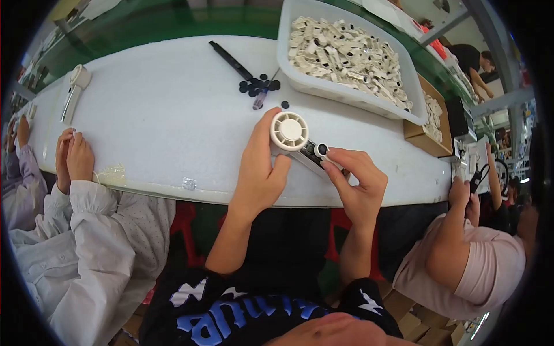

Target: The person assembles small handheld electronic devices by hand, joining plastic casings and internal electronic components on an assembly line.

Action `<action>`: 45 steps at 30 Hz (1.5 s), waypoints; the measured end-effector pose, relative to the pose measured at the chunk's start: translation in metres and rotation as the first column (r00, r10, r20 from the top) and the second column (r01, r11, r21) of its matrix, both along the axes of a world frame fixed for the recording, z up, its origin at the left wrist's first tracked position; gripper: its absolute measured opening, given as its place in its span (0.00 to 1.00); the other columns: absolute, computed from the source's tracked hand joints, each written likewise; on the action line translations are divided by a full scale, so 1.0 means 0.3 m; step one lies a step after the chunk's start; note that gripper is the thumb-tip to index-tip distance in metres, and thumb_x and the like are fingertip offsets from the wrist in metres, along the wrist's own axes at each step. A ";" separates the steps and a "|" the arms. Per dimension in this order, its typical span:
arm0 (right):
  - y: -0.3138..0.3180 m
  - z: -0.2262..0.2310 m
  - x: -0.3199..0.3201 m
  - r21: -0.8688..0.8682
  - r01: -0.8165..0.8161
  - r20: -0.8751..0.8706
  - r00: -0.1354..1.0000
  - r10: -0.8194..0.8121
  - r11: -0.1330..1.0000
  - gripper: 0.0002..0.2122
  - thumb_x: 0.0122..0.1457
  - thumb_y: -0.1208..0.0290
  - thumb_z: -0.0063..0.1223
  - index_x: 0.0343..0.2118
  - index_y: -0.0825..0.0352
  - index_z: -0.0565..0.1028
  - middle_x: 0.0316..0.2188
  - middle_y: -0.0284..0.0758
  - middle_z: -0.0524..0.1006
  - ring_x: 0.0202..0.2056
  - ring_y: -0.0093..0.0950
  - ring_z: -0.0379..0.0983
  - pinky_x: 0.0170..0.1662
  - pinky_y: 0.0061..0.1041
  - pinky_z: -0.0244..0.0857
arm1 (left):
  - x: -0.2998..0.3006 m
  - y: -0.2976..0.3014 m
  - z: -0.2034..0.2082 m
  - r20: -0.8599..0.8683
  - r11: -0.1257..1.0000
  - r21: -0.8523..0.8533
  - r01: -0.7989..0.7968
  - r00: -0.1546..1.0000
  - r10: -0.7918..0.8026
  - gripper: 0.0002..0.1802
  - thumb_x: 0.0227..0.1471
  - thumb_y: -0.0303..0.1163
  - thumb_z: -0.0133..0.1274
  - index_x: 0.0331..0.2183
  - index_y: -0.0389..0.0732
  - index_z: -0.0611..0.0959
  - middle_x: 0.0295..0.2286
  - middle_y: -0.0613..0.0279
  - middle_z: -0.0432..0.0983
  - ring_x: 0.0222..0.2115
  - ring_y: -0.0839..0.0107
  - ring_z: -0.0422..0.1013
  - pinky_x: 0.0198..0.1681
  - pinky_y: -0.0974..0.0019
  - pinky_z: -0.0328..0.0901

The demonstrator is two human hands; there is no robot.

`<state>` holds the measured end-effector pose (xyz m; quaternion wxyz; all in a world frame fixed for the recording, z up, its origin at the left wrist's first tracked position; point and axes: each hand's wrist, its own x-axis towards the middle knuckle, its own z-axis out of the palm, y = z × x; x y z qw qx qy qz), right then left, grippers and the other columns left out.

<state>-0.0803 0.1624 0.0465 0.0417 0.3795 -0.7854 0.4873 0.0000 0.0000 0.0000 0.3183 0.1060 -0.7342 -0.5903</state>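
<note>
Fan (289, 131) in left grip (257, 168); right grip (362, 183) at handle (307, 162).

Long white worktable (173, 109), green surface (190, 22) beyond, red seats (184, 228) below, grey metal frame (497, 46) right

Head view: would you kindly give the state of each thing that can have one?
Handheld fan: handle open, dark insides showing
Left hand: gripping the fan
Right hand: pinching the white piece
White piece: held at the handle
Plastic bin: open, heaped with white parts
Cardboard box: open, holding white parts
Black discs: loose
Black tool: lying flat
</note>
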 end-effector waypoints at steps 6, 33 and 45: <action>-0.028 -0.010 -0.029 0.051 -0.048 -0.078 0.996 0.052 0.998 0.09 0.46 0.84 0.65 0.32 0.70 0.82 0.32 0.38 0.82 0.33 0.27 0.75 0.34 0.21 0.68 | 0.001 -0.001 0.007 -0.012 1.000 -0.005 -0.001 1.000 0.001 0.34 0.44 0.20 0.43 0.56 0.28 0.62 0.51 0.41 0.65 0.52 0.48 0.64 0.57 0.57 0.57; -0.011 -0.035 -0.014 0.028 0.082 0.204 0.975 -0.086 0.996 0.09 0.49 0.80 0.66 0.34 0.71 0.82 0.35 0.39 0.80 0.33 0.21 0.75 0.35 0.17 0.68 | -0.007 0.018 0.006 0.042 0.995 -0.087 -0.051 0.998 0.055 0.39 0.40 0.24 0.50 0.56 0.27 0.59 0.51 0.37 0.63 0.51 0.43 0.63 0.56 0.54 0.58; -0.022 -0.079 -0.002 -0.083 0.100 0.119 0.989 -0.089 0.992 0.09 0.49 0.79 0.66 0.35 0.70 0.82 0.33 0.39 0.81 0.31 0.24 0.77 0.33 0.19 0.70 | -0.080 0.114 0.042 0.086 0.961 0.092 -0.261 0.964 0.253 0.41 0.40 0.33 0.64 0.53 0.30 0.63 0.44 0.45 0.67 0.46 0.49 0.65 0.50 0.54 0.61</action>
